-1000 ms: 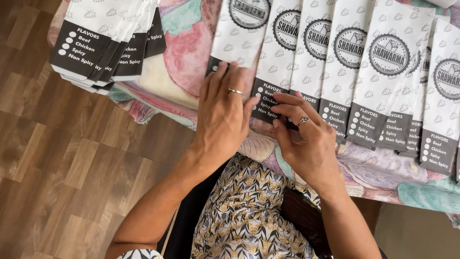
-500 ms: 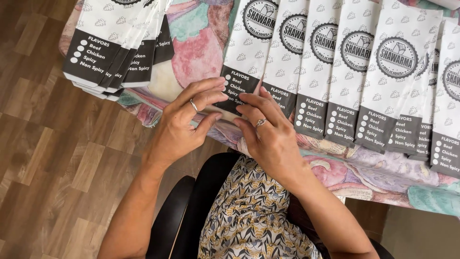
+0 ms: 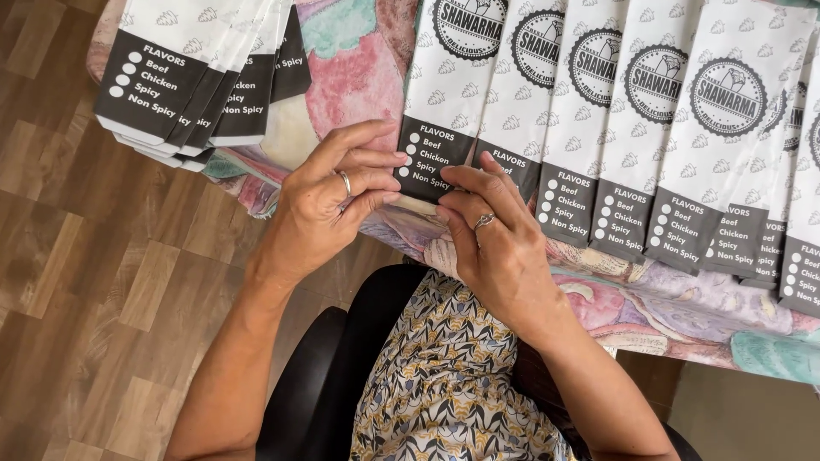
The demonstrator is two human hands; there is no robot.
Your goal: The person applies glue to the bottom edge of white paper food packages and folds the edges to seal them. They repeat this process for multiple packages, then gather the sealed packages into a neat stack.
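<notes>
A row of several white paper food sleeves with black bottom bands and round black seals lies overlapping on a table. My left hand point(image 3: 329, 201) pinches the lower left corner of the leftmost sleeve point(image 3: 451, 94) between thumb and fingers. My right hand point(image 3: 494, 248) presses its fingers on the same sleeve's bottom edge, just right of the left hand. Both hands wear a ring.
A fanned stack of the same sleeves point(image 3: 201, 72) lies at the table's left end. A pastel patterned cloth point(image 3: 359, 77) covers the table. The black chair seat point(image 3: 329, 380) and my patterned dress are below, with wood flooring point(image 3: 77, 282) on the left.
Both hands have shifted left along the row, from sleeves nearer the middle to the leftmost one, and the left hand's flat fingers have curled into a pinch on its corner.
</notes>
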